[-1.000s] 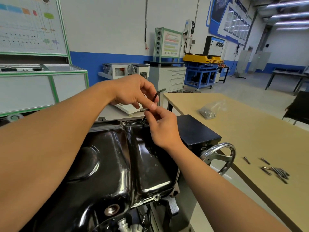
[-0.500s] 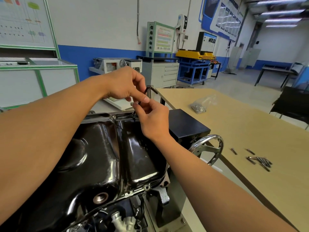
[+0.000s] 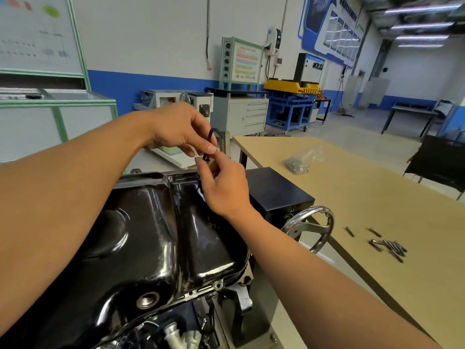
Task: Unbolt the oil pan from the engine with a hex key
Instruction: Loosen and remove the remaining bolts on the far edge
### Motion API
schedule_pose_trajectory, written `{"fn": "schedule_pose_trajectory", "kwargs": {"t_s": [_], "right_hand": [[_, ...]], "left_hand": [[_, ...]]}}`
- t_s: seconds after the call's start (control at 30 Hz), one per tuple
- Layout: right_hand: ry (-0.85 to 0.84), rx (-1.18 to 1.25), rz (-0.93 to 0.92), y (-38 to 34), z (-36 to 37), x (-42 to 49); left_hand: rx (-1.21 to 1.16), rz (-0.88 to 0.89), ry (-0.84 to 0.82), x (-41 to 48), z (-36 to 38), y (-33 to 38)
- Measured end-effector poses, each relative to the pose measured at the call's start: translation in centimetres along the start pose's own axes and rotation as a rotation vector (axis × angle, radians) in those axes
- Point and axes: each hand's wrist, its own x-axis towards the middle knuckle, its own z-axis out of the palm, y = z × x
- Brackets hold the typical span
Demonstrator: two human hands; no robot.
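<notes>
Over the far rim of the oil pan (image 3: 151, 235), my two hands met just above the flange. My left hand (image 3: 180, 131) had its thumb and forefinger curled round the black hex key (image 3: 210, 134), pinching it partway down the shaft, with the bend of the key standing up behind my knuckles. My right hand (image 3: 224, 190) came up from below with its fingers bent in, the tips pinching what looked like a small grey bolt (image 3: 198, 159) at the lower end of the key (it was too small and too covered by my fingers for me to be sure). Neither hand touched the pan itself.

The pan lay upturned in front of me, glossy black, on the engine (image 3: 181, 331), with its threaded drain hole (image 3: 148, 299) near the close edge. To the right of the pan sat a black box (image 3: 279, 192), and just beside it a chrome handwheel (image 3: 313, 224). Past those ran the tan table (image 3: 377, 187). On it lay a clear bag of hardware (image 3: 299, 162) toward the far end and a small heap of loose bolts (image 3: 388, 246) nearer to me, the two well apart.
</notes>
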Motion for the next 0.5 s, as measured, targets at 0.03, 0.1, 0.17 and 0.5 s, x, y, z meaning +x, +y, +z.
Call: {"fn": "schedule_pose_trajectory", "kwargs": {"t_s": [0.03, 0.1, 0.17, 0.5], "right_hand": [[0.017, 0.0, 0.027, 0.0, 0.0, 0.0], [0.045, 0.012, 0.079, -0.1, 0.0, 0.2], [0.064, 0.031, 0.099, -0.1, 0.0, 0.4], [0.011, 0.091, 0.019, 0.5, 0.0, 0.4]], "left_hand": [[-0.005, 0.002, 0.019, 0.1, 0.1, -0.1], [-0.008, 0.008, 0.052, 0.5, 0.3, -0.2], [0.002, 0.017, 0.082, 0.9, 0.5, -0.3], [-0.054, -0.002, -0.045, -0.1, -0.2, 0.2]]}}
